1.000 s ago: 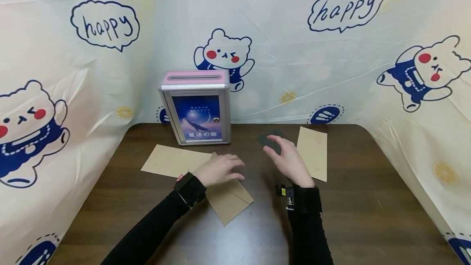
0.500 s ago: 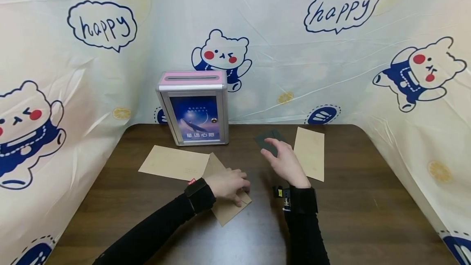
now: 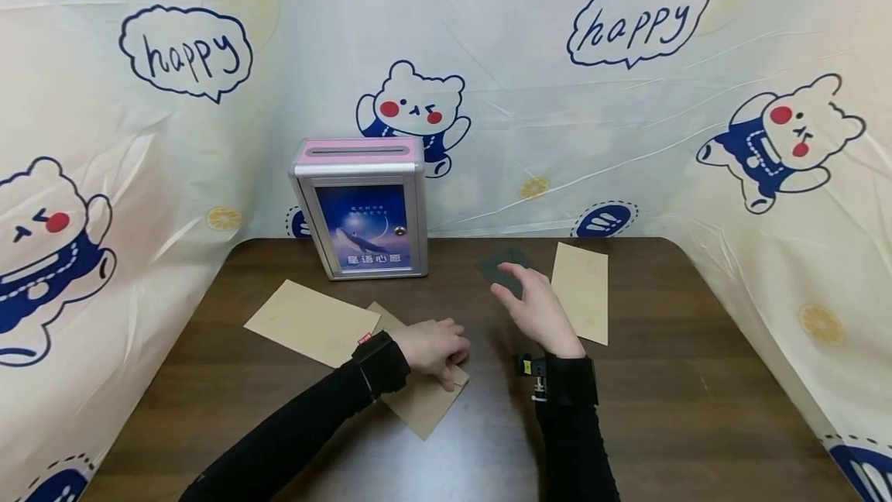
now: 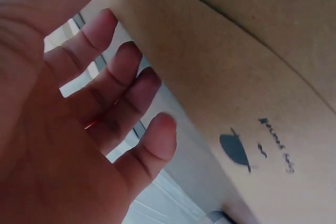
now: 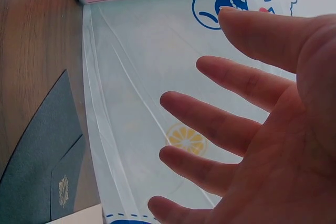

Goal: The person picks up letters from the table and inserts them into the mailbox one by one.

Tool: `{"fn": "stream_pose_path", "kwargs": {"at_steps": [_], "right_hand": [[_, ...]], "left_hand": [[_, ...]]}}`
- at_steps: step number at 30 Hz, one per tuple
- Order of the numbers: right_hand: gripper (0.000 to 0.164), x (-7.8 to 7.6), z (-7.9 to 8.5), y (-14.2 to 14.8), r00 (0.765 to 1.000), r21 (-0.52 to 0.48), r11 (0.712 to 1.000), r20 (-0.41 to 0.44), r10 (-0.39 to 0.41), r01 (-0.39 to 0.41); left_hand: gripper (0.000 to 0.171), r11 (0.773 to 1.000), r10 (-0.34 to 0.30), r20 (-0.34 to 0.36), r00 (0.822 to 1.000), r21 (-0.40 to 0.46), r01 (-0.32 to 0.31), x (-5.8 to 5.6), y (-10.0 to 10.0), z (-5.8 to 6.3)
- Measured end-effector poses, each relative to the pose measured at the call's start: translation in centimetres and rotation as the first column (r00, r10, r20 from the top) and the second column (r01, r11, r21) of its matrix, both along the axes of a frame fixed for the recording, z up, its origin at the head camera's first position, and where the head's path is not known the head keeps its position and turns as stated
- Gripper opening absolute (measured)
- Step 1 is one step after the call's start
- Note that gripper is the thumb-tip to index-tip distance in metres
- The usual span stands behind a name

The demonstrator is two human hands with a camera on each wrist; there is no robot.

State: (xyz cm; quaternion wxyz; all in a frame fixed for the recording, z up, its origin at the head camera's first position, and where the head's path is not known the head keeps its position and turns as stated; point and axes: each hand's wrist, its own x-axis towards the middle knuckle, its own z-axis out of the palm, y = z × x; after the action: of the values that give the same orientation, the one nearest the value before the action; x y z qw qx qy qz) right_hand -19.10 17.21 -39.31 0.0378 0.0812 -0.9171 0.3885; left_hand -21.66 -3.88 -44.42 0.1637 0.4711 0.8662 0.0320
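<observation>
My left hand (image 3: 430, 347) lies across a brown paper envelope (image 3: 420, 411), its fingers loosely bent near the envelope's right edge. In the left wrist view the fingertips (image 4: 161, 129) sit along that edge, and the paper carries a small dark printed mark (image 4: 234, 149). My right hand (image 3: 542, 312) hovers with fingers spread, holding nothing. It is nearest a dark green envelope (image 3: 493, 266), which it partly covers in the head view. A gold print shows on the dark green envelope (image 5: 34, 171) in the right wrist view.
A silver metal box (image 3: 365, 227) with a pink slotted top stands at the back. One beige envelope (image 3: 307, 321) touches the brown one at left; another beige envelope (image 3: 584, 285) lies right of my right hand. A printed cloth (image 3: 523, 122) encloses the wooden table (image 3: 697, 378).
My left hand has moved right and down along the brown envelope. That envelope has shifted left and slightly nearer, and the left beige envelope has turned and slid left. The right hand stays nearly still.
</observation>
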Motion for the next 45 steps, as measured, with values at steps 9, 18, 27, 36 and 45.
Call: {"fn": "stream_pose_path", "kwargs": {"at_steps": [9, 18, 27, 36, 45], "right_hand": [[0.045, 0.0, 0.1, -0.1, 1.000, -0.002, 1.000, -0.016, -0.001, 0.001], [0.043, -0.4, 0.0, -0.4, 0.997, -0.024, 0.999, -0.066, 0.031, -0.033], [0.049, -0.4, 0.1, -0.3, 1.000, -0.024, 0.999, 0.009, -0.027, 0.028], [0.057, -0.2, 0.2, -0.2, 1.000, -0.104, 0.994, 0.014, -0.018, 0.020], [0.061, -0.1, 1.2, -0.2, 0.986, -0.505, 0.854, 0.030, 0.163, -0.126]], "left_hand": [[0.040, 0.987, 0.010, 0.145, 0.989, 0.158, -0.033, -1.7, -0.3, 1.6], [0.034, 0.933, -0.007, 0.120, 0.993, 0.358, -0.037, -3.2, -1.1, 4.3], [0.027, 0.859, 0.040, 0.139, 0.989, 0.501, -0.105, -4.0, -1.6, 6.4], [0.016, 0.717, 0.114, 0.145, 0.983, 0.672, -0.182, -4.3, -2.5, 8.5], [0.017, 0.560, 0.184, 0.222, 0.957, 0.777, -0.288, -4.3, -3.6, 9.1]]}}
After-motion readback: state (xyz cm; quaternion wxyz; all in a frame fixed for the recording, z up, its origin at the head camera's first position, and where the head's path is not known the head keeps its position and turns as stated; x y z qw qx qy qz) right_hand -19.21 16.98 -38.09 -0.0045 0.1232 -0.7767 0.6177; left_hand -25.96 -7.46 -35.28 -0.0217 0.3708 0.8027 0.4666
